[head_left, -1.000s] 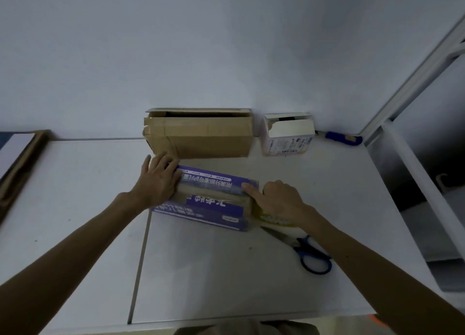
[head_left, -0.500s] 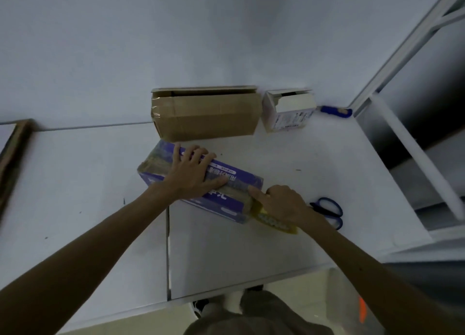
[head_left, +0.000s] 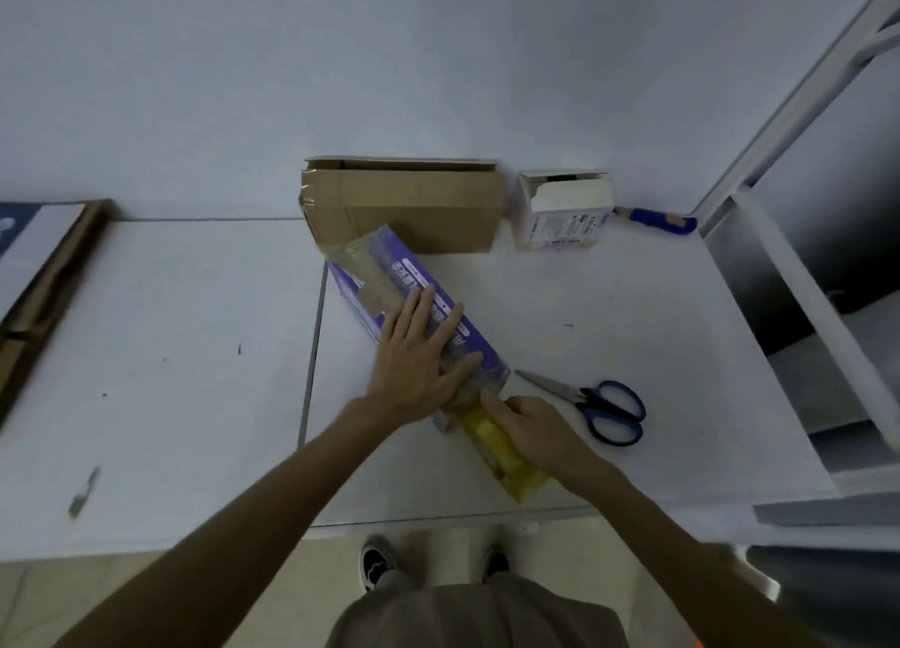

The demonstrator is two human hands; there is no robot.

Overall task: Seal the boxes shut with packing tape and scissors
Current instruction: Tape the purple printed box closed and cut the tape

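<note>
A long purple box (head_left: 389, 277) lies diagonally on the white table (head_left: 609, 316), with a strip of brownish tape running along its top. My left hand (head_left: 419, 355) lies flat on the box's near half, fingers spread. My right hand (head_left: 533, 428) grips a yellow tape roll (head_left: 501, 457) at the box's near end, index finger pressing where the tape meets the box. Blue-handled scissors (head_left: 594, 404) lie shut on the table just right of my right hand.
A brown cardboard box (head_left: 414, 204) with open flaps stands against the wall, a small white open box (head_left: 562, 209) to its right. A blue-handled tool (head_left: 657, 218) lies by the wall. A metal rack (head_left: 803, 257) borders the right; a framed board (head_left: 39, 277) sits at the left.
The purple box has turned from crosswise to a diagonal pointing toward the wall. My left hand has slid to its near half, and my right hand with the tape roll has drawn closer to me.
</note>
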